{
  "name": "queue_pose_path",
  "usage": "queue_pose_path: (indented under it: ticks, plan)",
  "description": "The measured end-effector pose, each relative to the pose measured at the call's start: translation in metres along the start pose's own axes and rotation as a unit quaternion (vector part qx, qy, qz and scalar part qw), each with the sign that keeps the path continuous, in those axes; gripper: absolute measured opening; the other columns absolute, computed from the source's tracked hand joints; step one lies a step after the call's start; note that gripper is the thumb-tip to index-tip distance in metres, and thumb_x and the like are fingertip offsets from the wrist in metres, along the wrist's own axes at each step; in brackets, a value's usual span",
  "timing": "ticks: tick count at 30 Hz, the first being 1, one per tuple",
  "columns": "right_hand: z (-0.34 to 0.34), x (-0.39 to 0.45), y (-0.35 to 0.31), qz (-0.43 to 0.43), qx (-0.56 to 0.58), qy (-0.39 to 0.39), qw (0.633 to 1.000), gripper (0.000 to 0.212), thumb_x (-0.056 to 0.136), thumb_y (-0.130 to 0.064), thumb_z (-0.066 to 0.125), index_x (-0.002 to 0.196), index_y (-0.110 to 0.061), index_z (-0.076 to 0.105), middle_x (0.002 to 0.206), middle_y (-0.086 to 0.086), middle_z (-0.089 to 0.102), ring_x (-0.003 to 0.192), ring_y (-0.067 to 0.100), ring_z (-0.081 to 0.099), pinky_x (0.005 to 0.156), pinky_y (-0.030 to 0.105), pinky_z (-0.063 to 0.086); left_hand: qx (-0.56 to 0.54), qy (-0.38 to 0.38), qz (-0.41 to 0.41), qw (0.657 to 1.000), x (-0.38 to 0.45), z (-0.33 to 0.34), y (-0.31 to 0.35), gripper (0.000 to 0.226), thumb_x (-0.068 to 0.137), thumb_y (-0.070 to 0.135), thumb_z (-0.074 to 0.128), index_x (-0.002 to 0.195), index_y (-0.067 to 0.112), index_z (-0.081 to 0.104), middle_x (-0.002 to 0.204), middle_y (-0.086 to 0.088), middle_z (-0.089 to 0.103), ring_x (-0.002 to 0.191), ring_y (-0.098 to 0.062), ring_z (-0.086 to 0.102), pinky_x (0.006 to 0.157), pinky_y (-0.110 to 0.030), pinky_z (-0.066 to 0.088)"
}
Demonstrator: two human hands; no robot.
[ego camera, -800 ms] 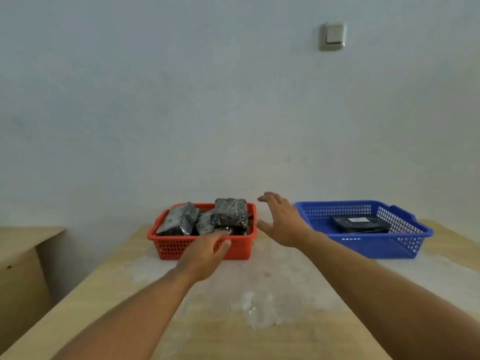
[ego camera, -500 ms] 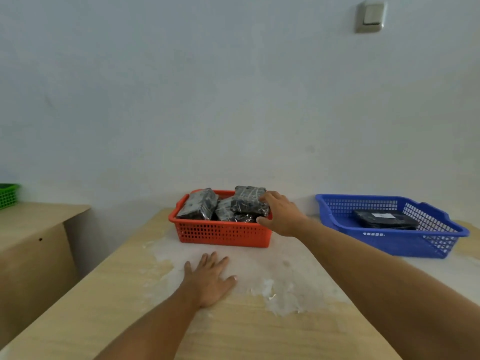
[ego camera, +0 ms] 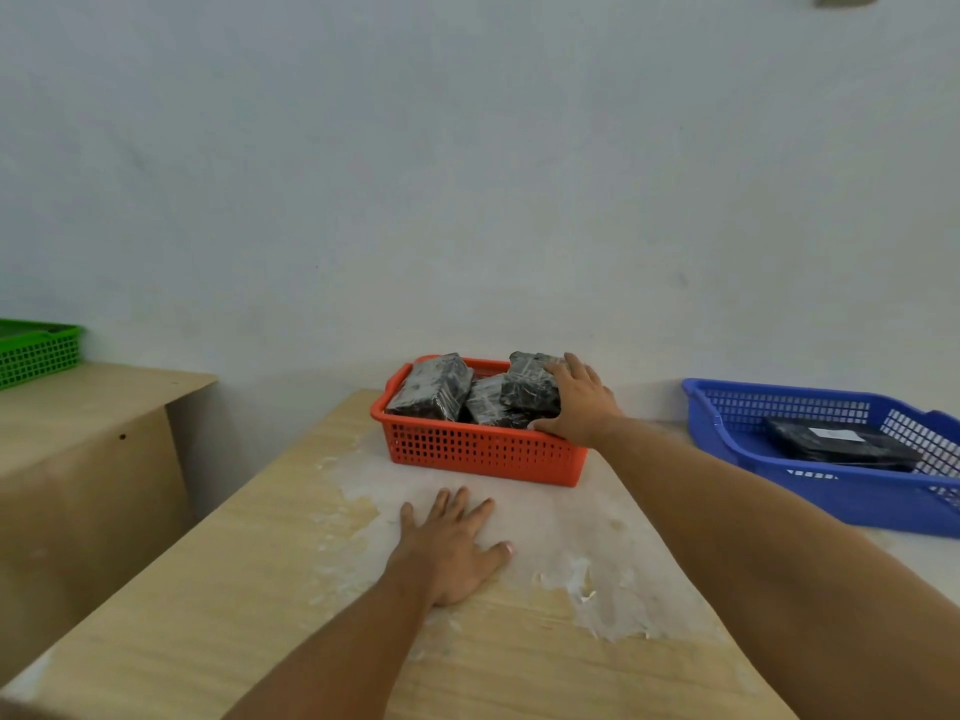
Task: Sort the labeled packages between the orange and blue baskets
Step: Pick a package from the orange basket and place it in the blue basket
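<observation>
The right hand (ego camera: 582, 402), fingers curled over the top black package (ego camera: 530, 389) in the orange basket (ego camera: 483, 452), has closed further around it, while the left hand (ego camera: 452, 548) stays spread flat on the worktop (ego camera: 218, 605).

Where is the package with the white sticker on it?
The labeled package lies flat in the blue basket, on the right of the table, away from the orange basket where the right hand is.

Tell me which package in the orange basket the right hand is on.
The rightmost package, stacked highest at the orange basket's right end; the right hand covers its right side. The other packages lie untouched to its left.
</observation>
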State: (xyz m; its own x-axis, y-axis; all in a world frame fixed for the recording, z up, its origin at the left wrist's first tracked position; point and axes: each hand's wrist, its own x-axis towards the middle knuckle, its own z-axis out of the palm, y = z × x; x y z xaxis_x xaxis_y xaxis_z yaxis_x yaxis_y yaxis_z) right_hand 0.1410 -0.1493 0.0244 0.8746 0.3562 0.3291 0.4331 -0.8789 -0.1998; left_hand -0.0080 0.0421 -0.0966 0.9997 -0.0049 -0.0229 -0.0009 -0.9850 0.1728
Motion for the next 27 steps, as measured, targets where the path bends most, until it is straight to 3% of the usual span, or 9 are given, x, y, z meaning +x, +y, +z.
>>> queue_pose_path:
  ticks: [2, 5, 10, 16, 20, 22, 24, 27]
  plan:
    - [0.003, 0.002, 0.0, -0.003, 0.012, -0.001, 1.0, 0.09, 0.076, -0.047, 0.079, 0.149, -0.025, 0.031, 0.155, 0.004, 0.035, 0.137, 0.029, 0.037, 0.104, 0.047, 0.042, -0.005, -0.001, 0.0, 1.0, 0.0, 0.0, -0.001, 0.089, 0.073, 0.087, 0.009, 0.151, 0.046, -0.001, 0.163, 0.007, -0.013, 0.147, -0.014, -0.017, 0.11, -0.058, -0.016]
    - [0.003, 0.003, 0.002, -0.019, 0.01, 0.027, 0.999, 0.074, 0.08, -0.032, 0.075, 0.144, -0.024, 0.039, 0.141, 0.001, 0.051, 0.121, 0.024, 0.051, 0.092, 0.04, 0.048, -0.013, -0.002, 0.0, 1.0, -0.001, 0.0, 0.0, 0.088, 0.073, 0.086, 0.01, 0.151, 0.046, 0.0, 0.163, 0.007, -0.013, 0.147, -0.014, -0.017, 0.11, -0.058, -0.017]
    - [-0.002, -0.004, 0.008, -0.011, 0.067, 0.084, 0.994, 0.063, 0.082, -0.028, 0.071, 0.139, -0.02, 0.045, 0.131, 0.005, 0.058, 0.116, 0.026, 0.054, 0.094, 0.042, 0.05, -0.008, 0.002, 0.002, 1.0, -0.001, 0.0, 0.0, 0.088, 0.074, 0.086, 0.01, 0.151, 0.046, 0.0, 0.163, 0.006, -0.012, 0.147, -0.014, -0.016, 0.11, -0.059, -0.015]
    - [-0.013, -0.022, 0.011, 0.014, 0.209, 0.19, 0.959, 0.047, 0.081, -0.019, 0.07, 0.125, -0.02, 0.055, 0.111, -0.005, 0.053, 0.095, 0.013, 0.054, 0.08, 0.029, 0.046, -0.004, -0.006, 0.001, 1.0, -0.003, -0.003, 0.002, 0.088, 0.074, 0.086, 0.01, 0.151, 0.046, -0.001, 0.163, 0.007, -0.012, 0.148, -0.015, -0.015, 0.11, -0.059, -0.015]
    - [-0.032, -0.04, 0.008, 0.102, 0.367, 0.242, 0.893, 0.026, 0.086, -0.027, 0.066, 0.108, -0.026, 0.053, 0.096, -0.007, 0.062, 0.084, 0.007, 0.061, 0.062, 0.019, 0.044, -0.002, -0.011, 0.002, 1.0, -0.003, -0.004, 0.002, 0.088, 0.074, 0.086, 0.011, 0.151, 0.046, -0.001, 0.163, 0.007, -0.011, 0.148, -0.015, -0.014, 0.11, -0.06, -0.013]
    - [-0.04, -0.052, 0.009, 0.154, 0.456, 0.253, 0.839, 0.021, 0.088, -0.032, 0.063, 0.103, -0.025, 0.052, 0.093, -0.003, 0.066, 0.084, 0.013, 0.065, 0.059, 0.026, 0.05, -0.009, -0.012, 0.0, 1.0, -0.004, -0.007, 0.001, 0.088, 0.075, 0.086, 0.013, 0.152, 0.045, 0.002, 0.164, 0.006, -0.009, 0.148, -0.015, -0.012, 0.111, -0.06, -0.012]
    - [-0.048, -0.069, 0.016, 0.196, 0.552, 0.235, 0.776, 0.023, 0.09, -0.033, 0.062, 0.107, -0.022, 0.051, 0.099, 0.002, 0.068, 0.086, 0.019, 0.069, 0.065, 0.036, 0.059, -0.022, -0.009, -0.001, 1.0, -0.006, -0.009, 0.004, 0.084, 0.079, 0.083, 0.017, 0.153, 0.043, 0.007, 0.164, 0.006, -0.004, 0.149, -0.016, -0.008, 0.111, -0.06, -0.01]
    - [-0.056, -0.095, 0.032, 0.221, 0.644, 0.185, 0.709, 0.028, 0.092, -0.032, 0.063, 0.112, -0.018, 0.049, 0.098, 0.005, 0.073, 0.08, 0.026, 0.076, 0.063, 0.037, 0.056, -0.087, 0.063, 0.004, 0.994, -0.011, -0.01, 0.006, 0.066, 0.09, 0.067, 0.033, 0.15, 0.038, 0.028, 0.16, 0.008, 0.023, 0.147, -0.015, 0.015, 0.116, -0.053, 0.003]
